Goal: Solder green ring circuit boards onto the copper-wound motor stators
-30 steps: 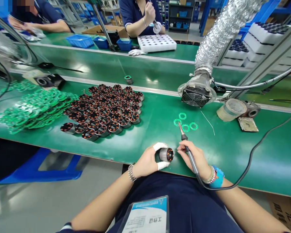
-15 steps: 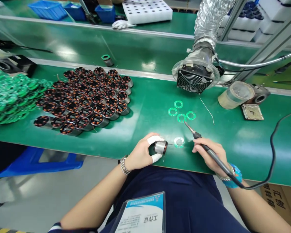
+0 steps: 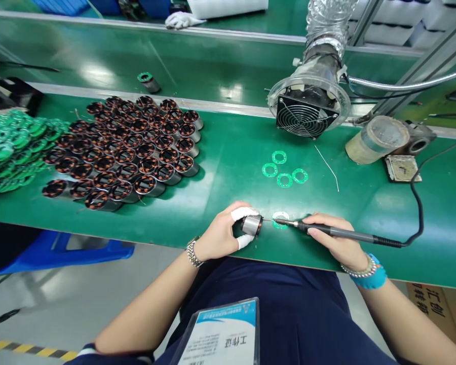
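My left hand [image 3: 222, 234], with white covers on thumb and finger, grips a motor stator [image 3: 251, 225] lying on its side near the bench's front edge. A thin wire juts from its right end toward a green ring-shaped circuit board [image 3: 280, 226]. My right hand [image 3: 332, 238] is closed around a soldering iron [image 3: 342, 233], held nearly level and pointing left. Its tip is over the board, close to the wire's end; whether they touch I cannot tell. Several more ring boards [image 3: 285, 180] lie flat just beyond.
Many standing stators [image 3: 129, 152] fill the left of the bench, beside stacked green boards [image 3: 11, 152]. A fume fan [image 3: 304, 116] hangs at the back. Toward the right are a bent solder wire [image 3: 329, 170], a cloudy tub [image 3: 376, 139] and a sponge holder [image 3: 403, 168]. The iron's cord [image 3: 420, 213] trails right.
My right hand has swung the soldering iron from the farther ring boards down and left to the board beside the stator. My left hand keeps its hold. The view has shifted slightly.
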